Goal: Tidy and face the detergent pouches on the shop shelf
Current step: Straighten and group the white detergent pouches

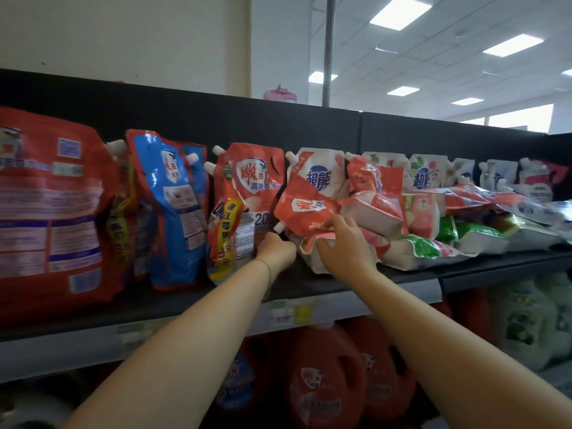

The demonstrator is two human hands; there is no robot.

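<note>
Red pouch (305, 209), glossy and crumpled, touches right hand (343, 246).

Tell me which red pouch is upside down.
The tilted red pouch the right hand touches: its white spout points down toward the left hand, while the pouches standing beside it have spouts on top.

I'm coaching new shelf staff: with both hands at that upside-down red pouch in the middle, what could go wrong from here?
1. The tilted red pouch rests on a loose heap of flat pouches; pulling it out may send the heap sliding over the shelf edge.
2. The left hand works close beside the standing red pouch, which leans; a nudge could topple it.
3. The tilted pouch's spout points down; a squeeze from the right hand might make it leak.
</note>
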